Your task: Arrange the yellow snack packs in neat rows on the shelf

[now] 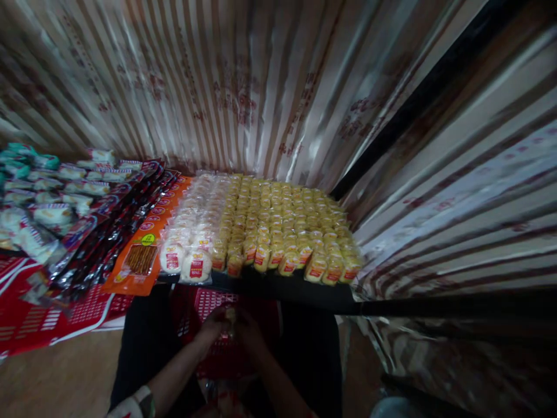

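Observation:
Low between my knees, my left hand and my right hand meet over a red plastic basket. Between their fingers is a small yellowish wrapped snack, dim and partly covered, so its exact kind does not show. Both hands are closed around it from either side. Just beyond them, on a dark shelf, stand rows of yellow wrapped cakes with red labels. Left of these lie white round wrapped cakes in clear packs.
An orange snack packet and dark shiny packets lie farther left, beside white wrapped snacks. Another red basket is at the lower left. A striped curtain hangs behind, with a dark pole slanting across it.

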`<action>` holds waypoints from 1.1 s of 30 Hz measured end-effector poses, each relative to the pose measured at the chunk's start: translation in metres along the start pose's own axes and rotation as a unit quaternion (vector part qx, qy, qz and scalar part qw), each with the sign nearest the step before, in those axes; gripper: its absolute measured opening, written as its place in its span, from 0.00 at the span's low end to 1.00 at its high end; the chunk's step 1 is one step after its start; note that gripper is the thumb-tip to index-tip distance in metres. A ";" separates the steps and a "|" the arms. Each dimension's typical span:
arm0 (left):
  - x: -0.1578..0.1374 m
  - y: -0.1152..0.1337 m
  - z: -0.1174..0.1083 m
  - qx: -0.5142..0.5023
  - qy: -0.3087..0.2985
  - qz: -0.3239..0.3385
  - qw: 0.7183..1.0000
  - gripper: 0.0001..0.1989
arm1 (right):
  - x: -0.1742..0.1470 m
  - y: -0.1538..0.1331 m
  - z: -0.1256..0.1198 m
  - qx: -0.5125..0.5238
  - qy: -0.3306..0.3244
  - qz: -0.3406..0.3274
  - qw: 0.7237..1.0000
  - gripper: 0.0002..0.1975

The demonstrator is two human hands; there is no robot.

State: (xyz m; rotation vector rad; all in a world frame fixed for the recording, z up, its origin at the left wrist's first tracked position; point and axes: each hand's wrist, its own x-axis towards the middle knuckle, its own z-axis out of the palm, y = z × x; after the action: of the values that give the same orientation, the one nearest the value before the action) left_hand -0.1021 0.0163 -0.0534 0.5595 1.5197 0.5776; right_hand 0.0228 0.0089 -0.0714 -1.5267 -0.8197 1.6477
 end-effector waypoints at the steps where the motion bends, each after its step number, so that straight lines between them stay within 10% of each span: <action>1: -0.004 0.002 0.000 -0.010 -0.005 0.015 1.000 0.20 | -0.004 -0.003 -0.003 0.007 0.003 -0.003 1.000 0.23; 24: -0.083 0.093 0.042 -0.067 -0.041 0.232 0.969 0.22 | -0.077 -0.105 -0.043 0.055 0.010 -0.122 0.991 0.22; 33: -0.084 0.096 0.053 -0.109 -0.105 0.292 0.944 0.18 | -0.081 -0.109 -0.055 0.216 0.016 -0.025 0.976 0.26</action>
State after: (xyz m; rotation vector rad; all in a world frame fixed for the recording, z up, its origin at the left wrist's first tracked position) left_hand -0.0473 0.0337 0.0717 0.8761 1.0599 1.0912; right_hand 0.0893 -0.0041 0.0583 -1.2125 -0.4383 1.6298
